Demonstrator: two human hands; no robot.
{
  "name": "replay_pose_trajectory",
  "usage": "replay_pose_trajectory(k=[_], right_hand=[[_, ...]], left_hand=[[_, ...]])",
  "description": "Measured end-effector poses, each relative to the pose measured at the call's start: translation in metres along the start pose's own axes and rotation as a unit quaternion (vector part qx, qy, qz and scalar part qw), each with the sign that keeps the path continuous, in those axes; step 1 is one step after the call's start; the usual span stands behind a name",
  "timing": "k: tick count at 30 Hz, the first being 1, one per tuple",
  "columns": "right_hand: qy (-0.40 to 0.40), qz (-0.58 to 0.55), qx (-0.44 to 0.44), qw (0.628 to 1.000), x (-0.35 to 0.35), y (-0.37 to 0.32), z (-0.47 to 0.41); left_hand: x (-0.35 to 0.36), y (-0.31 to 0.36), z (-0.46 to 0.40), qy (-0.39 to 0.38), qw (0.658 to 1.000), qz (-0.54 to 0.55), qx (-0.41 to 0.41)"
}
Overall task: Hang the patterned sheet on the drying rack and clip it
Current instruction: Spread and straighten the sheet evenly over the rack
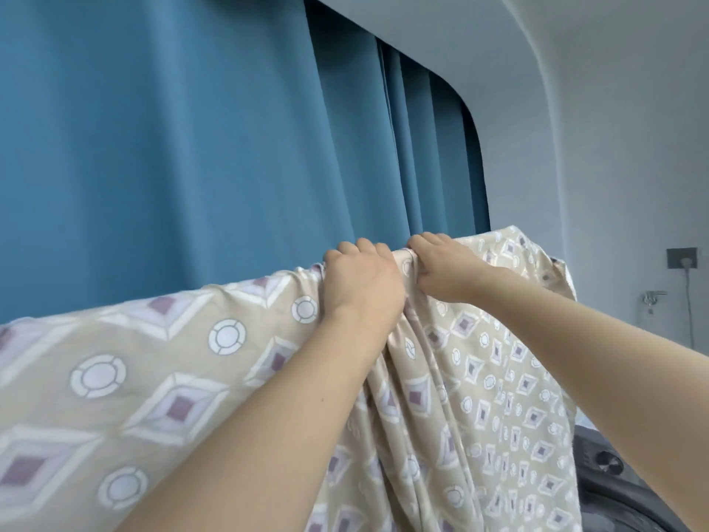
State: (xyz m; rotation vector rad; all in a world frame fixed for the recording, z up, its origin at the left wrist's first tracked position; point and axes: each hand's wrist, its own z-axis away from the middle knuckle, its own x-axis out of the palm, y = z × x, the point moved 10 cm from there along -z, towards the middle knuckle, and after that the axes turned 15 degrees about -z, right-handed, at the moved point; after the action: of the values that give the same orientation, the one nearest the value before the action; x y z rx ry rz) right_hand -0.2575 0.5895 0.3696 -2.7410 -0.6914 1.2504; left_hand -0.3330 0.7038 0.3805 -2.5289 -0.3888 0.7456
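The patterned sheet (161,378), beige with white circles and purple diamonds, hangs draped over a high bar of the drying rack, which the cloth hides. My left hand (362,282) grips the sheet's top fold with curled fingers. Right beside it, my right hand (445,266) pinches the same bunched fold, fingers curled over the top. The two hands nearly touch. Folds of cloth fall down from under them. No clip shows in view.
A blue curtain (192,147) hangs close behind the sheet. A white wall (614,147) stands to the right, with a grey socket and plug (682,258) and a metal tap (654,297). A dark object (614,466) sits low at the right.
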Motion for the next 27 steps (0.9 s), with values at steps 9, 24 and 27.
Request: replay_pose_trajectory(k=[9, 24, 27], right_hand=[[0.15, -0.063, 0.055, 0.985, 0.008, -0.009, 0.002], [0.135, -0.098, 0.051, 0.985, 0.008, -0.001, 0.002], [0.073, -0.182, 0.05, 0.979, 0.006, 0.007, 0.011]], left_hand=[[0.013, -0.052, 0.022, 0.0, 1.0, 0.008, -0.008], [-0.005, -0.087, 0.049, 0.028, 0.996, 0.029, -0.079], [-0.003, -0.077, 0.043, -0.028, 0.997, 0.022, -0.074]])
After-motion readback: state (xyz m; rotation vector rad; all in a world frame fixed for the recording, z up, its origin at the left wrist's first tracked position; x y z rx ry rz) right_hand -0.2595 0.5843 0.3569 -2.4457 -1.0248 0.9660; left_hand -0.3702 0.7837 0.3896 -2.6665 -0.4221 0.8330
